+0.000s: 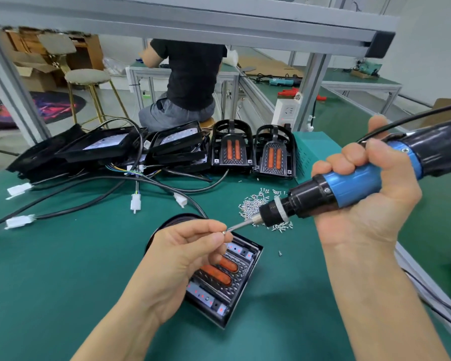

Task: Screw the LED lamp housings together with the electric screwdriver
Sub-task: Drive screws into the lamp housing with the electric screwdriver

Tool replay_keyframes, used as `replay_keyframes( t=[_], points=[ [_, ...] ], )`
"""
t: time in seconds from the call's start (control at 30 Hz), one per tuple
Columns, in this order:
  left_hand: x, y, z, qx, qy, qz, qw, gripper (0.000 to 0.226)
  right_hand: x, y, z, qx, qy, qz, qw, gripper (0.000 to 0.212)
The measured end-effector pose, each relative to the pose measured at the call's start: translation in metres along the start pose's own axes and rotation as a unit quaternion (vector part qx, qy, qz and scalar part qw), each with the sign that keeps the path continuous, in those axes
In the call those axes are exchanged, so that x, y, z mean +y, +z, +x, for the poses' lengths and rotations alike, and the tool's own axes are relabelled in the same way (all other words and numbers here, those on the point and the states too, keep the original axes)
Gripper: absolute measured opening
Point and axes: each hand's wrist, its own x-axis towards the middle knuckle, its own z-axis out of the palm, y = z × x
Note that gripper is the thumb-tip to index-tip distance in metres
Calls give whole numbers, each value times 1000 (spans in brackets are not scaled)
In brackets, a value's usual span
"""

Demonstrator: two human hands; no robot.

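Two hands were over the green bench. My right hand was wrapped tight around the blue screwdriver, held slanted, its bit pointing down-left. My left hand pinched a small screw at the bit tip, thumb and fingers closed on it. Below the left hand, an open housing lay flat on the bench. A heap of screws lay near the screwdriver. More housings stood at the far edge.
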Motion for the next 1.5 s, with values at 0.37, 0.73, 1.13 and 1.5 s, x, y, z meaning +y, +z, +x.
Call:
replay_keyframes(
  t=[0.37, 0.73, 1.13, 1.5],
  points=[
    [-6, 3, -10, 29, -8, -57, 998, 15, 3, 7, -11, -10, 4, -19, 1000, 27],
    [-10, 4, -8, 42, -3, -57, 998, 17, 2, 7, -12, -9, 2, -17, 1000, 27],
    [-15, 7, -8, 52, 41, -44, 997, 13, 3, 6, -14, -24, -9, -35, 999, 29],
    [-17, 5, -5, 59, 134, 83, 986, 24, 11, -3, -15, -6, -25, -29, 999, 30]
  ],
)
